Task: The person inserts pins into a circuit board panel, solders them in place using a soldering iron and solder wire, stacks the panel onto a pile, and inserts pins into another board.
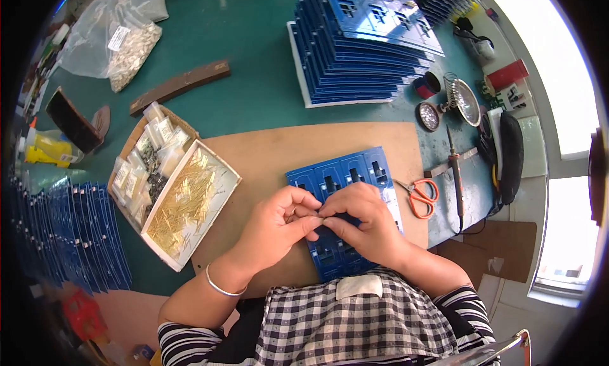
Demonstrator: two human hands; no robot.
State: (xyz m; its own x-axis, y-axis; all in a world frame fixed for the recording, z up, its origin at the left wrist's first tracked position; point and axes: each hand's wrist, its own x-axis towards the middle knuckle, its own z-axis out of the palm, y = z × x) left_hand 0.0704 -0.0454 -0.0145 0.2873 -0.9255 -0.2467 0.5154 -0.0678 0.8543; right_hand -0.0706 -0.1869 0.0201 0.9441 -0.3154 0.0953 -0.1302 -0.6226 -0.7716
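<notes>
A blue circuit board panel (370, 164) with dark square parts lies on a brown cardboard sheet in front of me. Over its left half my hands meet, thumbs and forefingers pinched together. My left hand (283, 221) has its fingers closed, and my right hand (363, 218) is pinched against it from the other side. Whatever sits between the fingertips is too small or too covered to make out. To the left, a cardboard box (236, 181) holds many thin gold-coloured pins (184, 204) and, in its other part, several small clear packets (132, 179).
Orange-handled cutters (424, 198) and a soldering iron (455, 176) lie right of the board. Tall stacks of blue boards (361, 55) stand at the back, and a row of boards (76, 233) at the left. A curved brown bar (181, 87) lies behind the box.
</notes>
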